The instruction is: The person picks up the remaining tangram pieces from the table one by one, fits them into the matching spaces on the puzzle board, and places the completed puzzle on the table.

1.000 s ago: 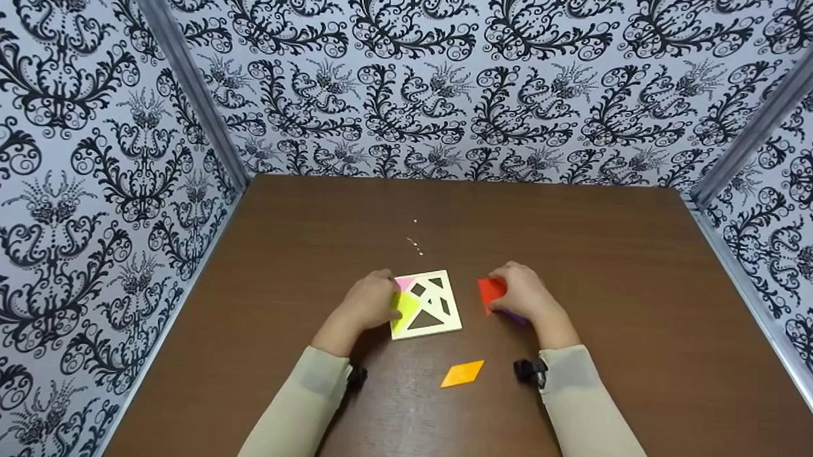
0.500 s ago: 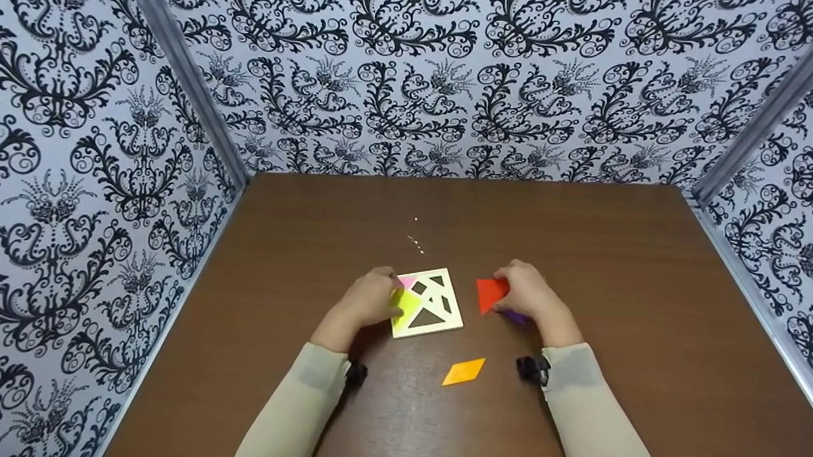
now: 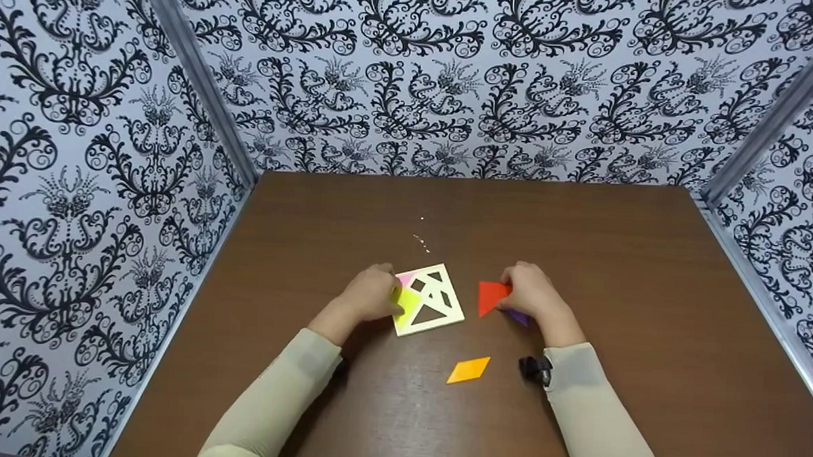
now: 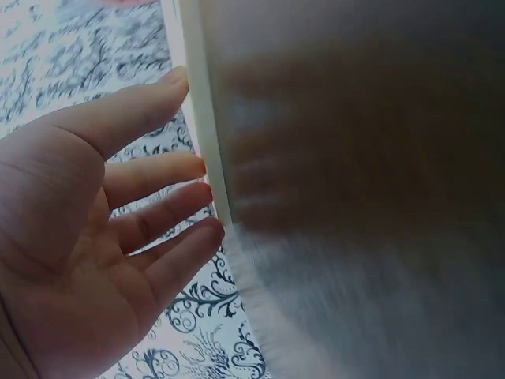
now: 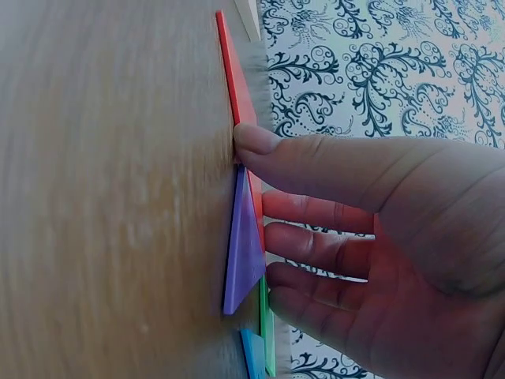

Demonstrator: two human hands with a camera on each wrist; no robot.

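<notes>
Presently, left hand relaxed, thumb and fingertips touching one edge of a cream square board with cut-outs; right hand half curled, pinching a flat red triangle, a flat purple piece just below its thumb.
</notes>
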